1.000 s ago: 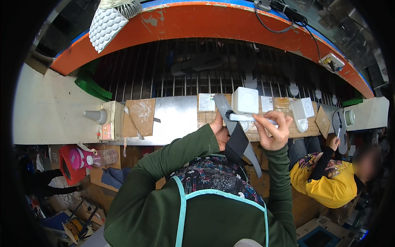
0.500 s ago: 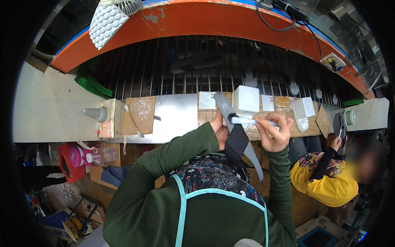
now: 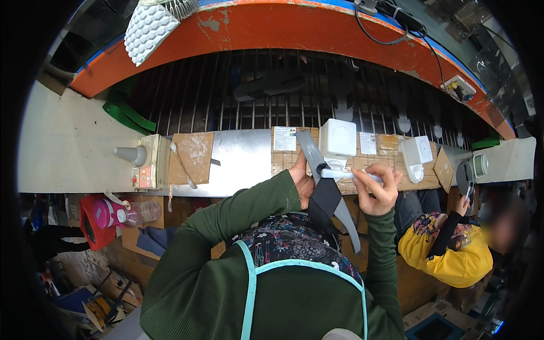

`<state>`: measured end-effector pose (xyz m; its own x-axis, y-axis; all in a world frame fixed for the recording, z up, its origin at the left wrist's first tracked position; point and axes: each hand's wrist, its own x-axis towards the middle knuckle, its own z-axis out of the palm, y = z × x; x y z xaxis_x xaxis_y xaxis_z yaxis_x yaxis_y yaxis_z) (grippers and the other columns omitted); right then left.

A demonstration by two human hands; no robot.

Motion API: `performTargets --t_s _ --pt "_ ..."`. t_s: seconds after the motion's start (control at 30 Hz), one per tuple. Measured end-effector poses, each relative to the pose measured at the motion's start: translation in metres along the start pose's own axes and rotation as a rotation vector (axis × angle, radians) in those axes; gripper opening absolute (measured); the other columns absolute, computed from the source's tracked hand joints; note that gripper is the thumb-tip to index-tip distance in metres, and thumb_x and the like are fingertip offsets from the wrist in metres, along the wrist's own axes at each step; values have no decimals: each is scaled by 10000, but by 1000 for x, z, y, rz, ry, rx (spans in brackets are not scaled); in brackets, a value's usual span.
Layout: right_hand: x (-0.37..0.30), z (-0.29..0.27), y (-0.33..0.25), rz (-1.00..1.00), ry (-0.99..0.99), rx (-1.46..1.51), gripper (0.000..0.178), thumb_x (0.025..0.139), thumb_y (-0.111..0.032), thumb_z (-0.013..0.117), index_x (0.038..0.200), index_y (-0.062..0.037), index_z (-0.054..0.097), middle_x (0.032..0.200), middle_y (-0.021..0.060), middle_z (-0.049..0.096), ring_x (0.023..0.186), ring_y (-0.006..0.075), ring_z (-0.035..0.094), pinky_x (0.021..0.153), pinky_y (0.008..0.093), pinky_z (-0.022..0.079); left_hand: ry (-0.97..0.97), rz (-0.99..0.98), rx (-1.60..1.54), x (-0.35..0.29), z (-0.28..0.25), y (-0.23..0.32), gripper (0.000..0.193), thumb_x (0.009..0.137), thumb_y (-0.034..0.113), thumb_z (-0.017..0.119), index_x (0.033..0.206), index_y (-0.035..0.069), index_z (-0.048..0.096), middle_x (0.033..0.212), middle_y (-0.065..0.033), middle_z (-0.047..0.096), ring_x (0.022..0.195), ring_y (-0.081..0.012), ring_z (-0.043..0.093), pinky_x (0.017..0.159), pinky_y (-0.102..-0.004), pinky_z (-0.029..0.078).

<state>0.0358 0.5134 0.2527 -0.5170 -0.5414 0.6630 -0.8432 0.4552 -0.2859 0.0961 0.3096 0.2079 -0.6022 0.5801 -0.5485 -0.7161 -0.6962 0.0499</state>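
My left hand (image 3: 302, 180) grips a grey-soled sandal (image 3: 308, 146) from its left side. The sandal stands tilted on edge in front of me, its wide black strap (image 3: 326, 198) across the middle. In my right hand (image 3: 378, 194) is a white-handled brush (image 3: 340, 174), pinched between the fingers. The brush's dark bristles touch the sole just beyond the strap. Right behind the brush stands a white dispenser-like container (image 3: 338, 139) on the bench; the sandal partly overlaps its left side.
A dark rack of metal rods (image 3: 215, 107) runs behind the bench, with sandals on it. To the right are a second white container (image 3: 418, 152) and a co-worker in a yellow top (image 3: 447, 255). A cardboard piece (image 3: 190, 156) and pink bottle (image 3: 116, 215) are at left.
My right hand and the brush have moved slightly nearer to me, along the sole toward the strap. My left hand keeps its hold, and the sandal has barely shifted.
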Motion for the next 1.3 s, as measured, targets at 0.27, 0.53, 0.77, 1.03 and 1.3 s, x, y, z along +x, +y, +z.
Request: performTargets --t_s 0.27,0.53,0.77,1.03,1.3 --pt "0 -4 -1 6 -24 19 298 636 -87 766 918 -180 742 819 4 599 642 129 441 705 322 260 29 -44 -41 -5 1 4 1011 688 885 275 1304 95 412 1267 -131 485 1135 -235 533 886 -443 508" --pt "4 -9 8 123 -180 235 227 687 -107 750 911 -146 744 825 12 589 610 109 472 699 298 296 166 147 112 5 -5 -4 845 836 748 318 1297 50 435 1269 -166 509 1103 -243 560 841 -407 535" --pt "19 22 21 228 -145 446 151 750 -110 736 899 -86 744 844 20 578 527 67 489 592 248 321 -87 257 126 20 -16 -9 530 950 455 443 1244 18 506 1096 -149 627 892 -213 662 754 -326 576" --pt "2 4 28 83 -75 296 240 675 -101 777 910 -140 748 913 21 582 594 86 509 616 250 353 -609 343 164 28 -62 20 523 930 352 513 1347 54 407 1314 -150 484 1161 -244 522 1002 -402 432" --pt "-79 -11 23 1101 -79 1178 531 884 -182 624 1350 -20 428 675 -17 541 486 35 406 463 206 307 -519 616 448 17 -116 74 567 907 512 388 1371 186 371 1391 -46 416 1250 -248 414 1067 -400 327"
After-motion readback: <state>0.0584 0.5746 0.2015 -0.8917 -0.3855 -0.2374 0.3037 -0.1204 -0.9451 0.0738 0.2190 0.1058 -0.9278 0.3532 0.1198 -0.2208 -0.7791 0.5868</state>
